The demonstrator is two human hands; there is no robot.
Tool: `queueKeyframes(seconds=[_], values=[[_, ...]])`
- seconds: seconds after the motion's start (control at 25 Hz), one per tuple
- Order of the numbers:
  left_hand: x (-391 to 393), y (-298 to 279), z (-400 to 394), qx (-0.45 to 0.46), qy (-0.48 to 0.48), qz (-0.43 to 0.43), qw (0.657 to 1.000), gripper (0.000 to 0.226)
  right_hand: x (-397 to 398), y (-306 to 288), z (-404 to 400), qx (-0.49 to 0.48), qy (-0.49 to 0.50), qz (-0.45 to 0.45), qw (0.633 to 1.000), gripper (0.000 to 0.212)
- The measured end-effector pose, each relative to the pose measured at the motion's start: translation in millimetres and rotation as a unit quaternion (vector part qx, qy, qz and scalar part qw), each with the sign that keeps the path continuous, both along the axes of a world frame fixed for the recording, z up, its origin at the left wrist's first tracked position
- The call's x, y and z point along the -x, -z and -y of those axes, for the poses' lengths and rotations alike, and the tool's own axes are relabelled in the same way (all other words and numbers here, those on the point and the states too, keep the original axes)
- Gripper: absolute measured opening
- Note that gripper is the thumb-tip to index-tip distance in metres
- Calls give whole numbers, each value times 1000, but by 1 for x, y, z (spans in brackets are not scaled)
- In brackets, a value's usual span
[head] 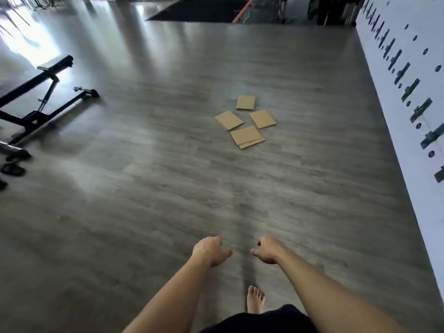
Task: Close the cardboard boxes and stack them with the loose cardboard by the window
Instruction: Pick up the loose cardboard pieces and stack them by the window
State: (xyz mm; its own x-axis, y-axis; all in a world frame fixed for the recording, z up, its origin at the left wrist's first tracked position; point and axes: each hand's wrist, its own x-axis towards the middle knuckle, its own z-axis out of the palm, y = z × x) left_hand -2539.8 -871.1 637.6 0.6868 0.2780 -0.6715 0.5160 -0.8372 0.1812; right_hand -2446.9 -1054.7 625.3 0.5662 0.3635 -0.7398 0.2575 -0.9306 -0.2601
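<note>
Grey wood-look floor (pixel 144 188); four flat cardboard pieces (pixel 245 121) lie far ahead. Left hand (pixel 211 251) and right hand (pixel 268 252) hang loosely curled, holding nothing. A black bench (pixel 36 92) is cut off at left.

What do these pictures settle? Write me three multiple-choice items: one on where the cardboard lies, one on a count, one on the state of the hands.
1. Where do the cardboard pieces lie?
A. on the floor ahead of the person
B. on the black bench
C. in the person's hands

2. How many separate spots of flat cardboard show?
A. two
B. four
C. seven

3. What do the left hand and right hand hold?
A. a box each
B. one sheet between them
C. nothing

Answers: 1 A, they lie flat on the grey floor, well beyond the hands. 2 B, four tan patches are grouped together. 3 C, both hang loosely curled above bare floor.
</note>
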Motion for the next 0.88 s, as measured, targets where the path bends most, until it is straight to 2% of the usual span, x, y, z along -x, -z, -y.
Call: queueKeyframes(seconds=[0.24, 0.6, 0.88], values=[[-155, -16, -54, -10, -45, 25, 999, 64, -160, -16, -48, 8, -12, 18, 1000, 57], [-381, 8, -146, 31, -5, 14, 999, 52, -369, 4, -135, 29, 33, 20, 999, 52], [-560, 13, -193, 37, 27, 15, 999, 65, -516, -9, -195, 9, 82, 22, 996, 58]])
